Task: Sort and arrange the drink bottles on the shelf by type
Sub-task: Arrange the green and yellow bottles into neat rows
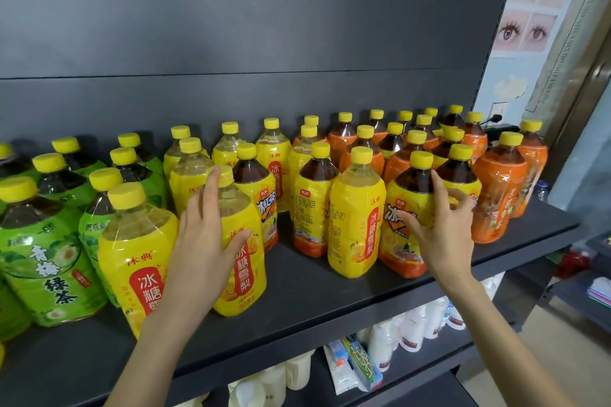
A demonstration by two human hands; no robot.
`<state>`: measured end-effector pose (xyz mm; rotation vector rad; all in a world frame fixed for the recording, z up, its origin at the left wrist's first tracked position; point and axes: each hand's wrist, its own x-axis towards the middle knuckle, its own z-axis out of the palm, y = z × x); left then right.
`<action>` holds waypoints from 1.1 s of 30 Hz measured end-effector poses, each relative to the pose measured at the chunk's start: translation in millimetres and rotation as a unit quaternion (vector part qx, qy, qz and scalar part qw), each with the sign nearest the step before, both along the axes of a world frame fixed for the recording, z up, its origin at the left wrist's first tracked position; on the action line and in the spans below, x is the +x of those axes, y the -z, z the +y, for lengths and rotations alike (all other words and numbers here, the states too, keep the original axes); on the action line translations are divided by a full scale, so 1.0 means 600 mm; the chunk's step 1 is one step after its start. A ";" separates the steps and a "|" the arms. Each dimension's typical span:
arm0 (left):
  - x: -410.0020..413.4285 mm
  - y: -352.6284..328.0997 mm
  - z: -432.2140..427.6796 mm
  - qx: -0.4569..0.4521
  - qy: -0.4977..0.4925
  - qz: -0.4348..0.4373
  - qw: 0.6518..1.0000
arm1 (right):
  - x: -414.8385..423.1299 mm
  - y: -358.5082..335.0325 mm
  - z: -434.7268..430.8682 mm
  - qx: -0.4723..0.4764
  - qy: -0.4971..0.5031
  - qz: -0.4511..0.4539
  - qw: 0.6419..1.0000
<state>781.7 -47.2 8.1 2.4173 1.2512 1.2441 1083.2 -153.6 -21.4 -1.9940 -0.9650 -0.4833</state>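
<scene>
1. Head view, looking forward and down: the shelf [297,317] carries upright bottles, every long axis vertical, every cap yellow.

2. Left hand [205,241] forms a wide grip, palm laid against the left flank of a clear pear-drink bottle [243,261] with a yellow label; thumb to the front, fingers reaching up toward the shoulder. Whether the grip has fully closed round it cannot be told.

3. Right hand [443,228] forms a loose, half-curled grip, fingertips touching the right side of a dark iced-tea bottle [405,221] with a yellow and orange label; it holds nothing yet.

4. Key relation: a stray pear-drink bottle [355,215] stands just left of the right grip, between two dark-tea bottles and in the front row. It lies well right of the left grip; the right hand is plainly nearer.

5. Its own kind is massed around and behind the left grip, next to the green-tea group [43,241] further left.

6. A second dark-tea bottle [256,188] stands just behind and to the right of the left grip, among the pear drinks: likewise out of place.

7. Open room: a bare strip of shelf lies between the two grips and along the front edge toward the person. Orange-label bottles [499,188] crowd the right grip's far side, close to the shelf's right end.

8. Judgement: sorting is partly done; a sideways swap across the bare strip seems the likely move, with neighbours liable to topple.
</scene>
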 end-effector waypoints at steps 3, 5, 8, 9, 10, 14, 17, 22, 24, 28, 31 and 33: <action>0.001 -0.001 0.001 0.000 -0.002 0.002 1.000 | 0.005 0.005 0.010 0.021 -0.021 -0.005 1.000; 0.001 -0.003 0.000 -0.003 -0.002 0.004 1.000 | 0.011 0.008 0.011 0.030 -0.037 -0.007 0.999; -0.002 -0.007 -0.002 -0.001 -0.001 0.010 1.000 | 0.016 0.010 0.011 0.043 -0.065 0.001 0.997; -0.003 -0.008 -0.003 0.001 0.000 0.013 1.000 | 0.014 0.010 0.011 0.049 -0.073 0.006 0.996; -0.003 -0.009 -0.005 0.003 0.000 0.016 1.000 | 0.010 0.011 0.009 0.054 -0.076 0.009 0.996; -0.002 -0.009 -0.007 0.009 -0.001 0.028 1.000 | -0.044 0.017 -0.003 0.078 -0.074 -0.055 0.993; -0.003 -0.008 -0.006 0.017 0.004 0.028 0.999 | -0.114 0.026 -0.003 0.077 -0.152 -0.115 0.979; -0.008 -0.007 -0.005 0.012 0.006 0.018 1.000 | -0.194 0.043 0.029 0.030 -0.313 -0.150 0.937; -0.009 -0.006 -0.003 0.017 0.000 0.019 1.000 | -0.206 0.037 0.058 0.011 -0.354 -0.126 0.927; -0.009 -0.005 -0.003 0.022 -0.001 0.018 1.000 | -0.211 0.007 0.144 0.012 -0.393 -0.053 0.918; -0.010 -0.006 -0.005 0.027 -0.001 0.018 0.999 | -0.218 -0.022 0.210 0.011 -0.420 0.002 0.907; -0.010 -0.007 -0.005 0.028 -0.001 0.017 0.999 | -0.224 -0.039 0.245 -0.005 -0.443 0.045 0.896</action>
